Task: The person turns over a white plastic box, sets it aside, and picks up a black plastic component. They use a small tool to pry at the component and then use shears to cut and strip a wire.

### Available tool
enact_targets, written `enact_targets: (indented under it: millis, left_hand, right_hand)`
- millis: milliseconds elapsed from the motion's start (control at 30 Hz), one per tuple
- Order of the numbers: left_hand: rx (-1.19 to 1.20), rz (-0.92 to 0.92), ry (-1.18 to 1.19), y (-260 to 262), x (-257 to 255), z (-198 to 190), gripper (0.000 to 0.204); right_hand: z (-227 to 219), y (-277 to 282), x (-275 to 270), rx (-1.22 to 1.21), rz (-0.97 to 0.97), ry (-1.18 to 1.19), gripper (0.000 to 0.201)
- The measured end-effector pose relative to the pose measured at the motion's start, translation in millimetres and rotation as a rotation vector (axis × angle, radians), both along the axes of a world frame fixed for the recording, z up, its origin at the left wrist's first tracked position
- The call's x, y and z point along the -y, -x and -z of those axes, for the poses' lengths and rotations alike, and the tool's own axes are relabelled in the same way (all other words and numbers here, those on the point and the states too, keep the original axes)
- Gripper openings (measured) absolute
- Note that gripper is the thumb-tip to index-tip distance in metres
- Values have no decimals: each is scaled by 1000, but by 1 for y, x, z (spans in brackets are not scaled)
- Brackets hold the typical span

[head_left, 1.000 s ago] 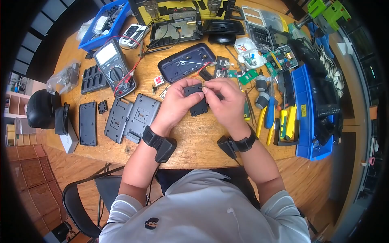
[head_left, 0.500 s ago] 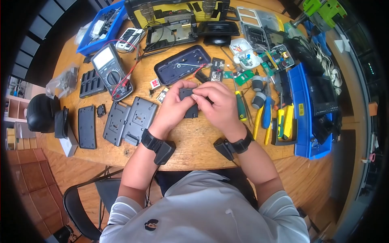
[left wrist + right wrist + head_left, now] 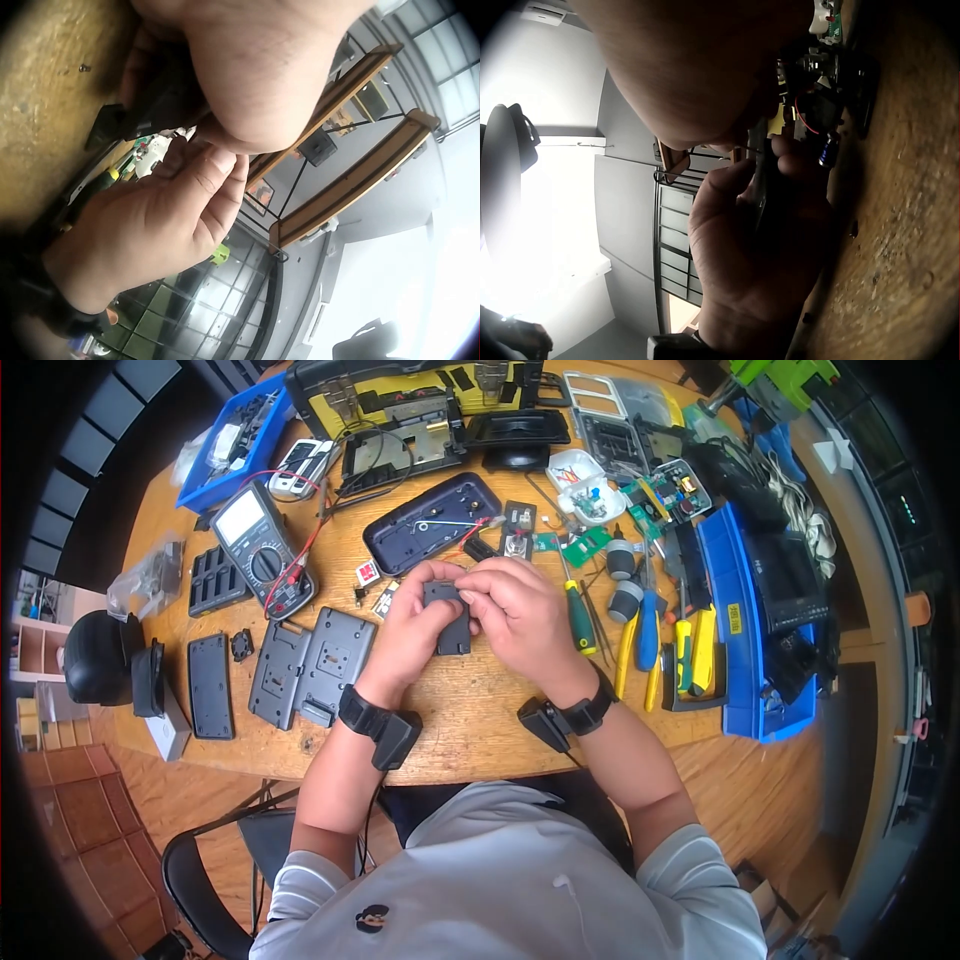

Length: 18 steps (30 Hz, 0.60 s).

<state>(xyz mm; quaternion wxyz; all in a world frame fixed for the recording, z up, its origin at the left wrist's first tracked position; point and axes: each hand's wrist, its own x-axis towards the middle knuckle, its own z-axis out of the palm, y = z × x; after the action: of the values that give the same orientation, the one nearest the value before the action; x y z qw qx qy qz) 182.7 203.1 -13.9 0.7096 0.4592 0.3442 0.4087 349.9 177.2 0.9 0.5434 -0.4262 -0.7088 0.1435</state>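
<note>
Over the table's front middle, my left hand [image 3: 408,622] grips a small black rectangular plastic plate [image 3: 455,635], thumb across its face. My right hand [image 3: 525,618] works at the plate's upper right edge, thumb and forefinger pinched together. In the right wrist view, a short thin dark piece [image 3: 748,150] shows by the right fingertips, close to the upright plate [image 3: 761,202]; I cannot tell what it is. The left wrist view shows the right hand [image 3: 150,232] with thumb and fingertip pressed together, partly behind the left palm [image 3: 255,75].
Left lie black mounting plates [image 3: 325,660], a multimeter [image 3: 262,550] and a flat cover [image 3: 209,690]. A dark tray-like shell [image 3: 430,525] lies beyond the hands. On the right are a green screwdriver [image 3: 579,620], pliers [image 3: 625,660] and a blue bin [image 3: 735,630].
The head view has shifted, moving the table and hands leftward together. The right fingers covered more of the plate half a second ago; now its lower part shows again. Both hands keep their hold.
</note>
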Motion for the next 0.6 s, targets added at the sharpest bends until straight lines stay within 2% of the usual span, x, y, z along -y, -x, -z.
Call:
enact_targets:
  millis: [133,400,600]
  left_hand:
    - [155,-6,67,0,3,-3,27]
    - [1,-10,-108,0,4,-3,38]
    - [-38,-9,-158,1,4,0,33]
  right_hand:
    - [0,-1,-1,4,-19,-26,14]
    - [8,0,-1,-14,-44,-22,17]
    - [3,2,2,-23,-27,-49,14]
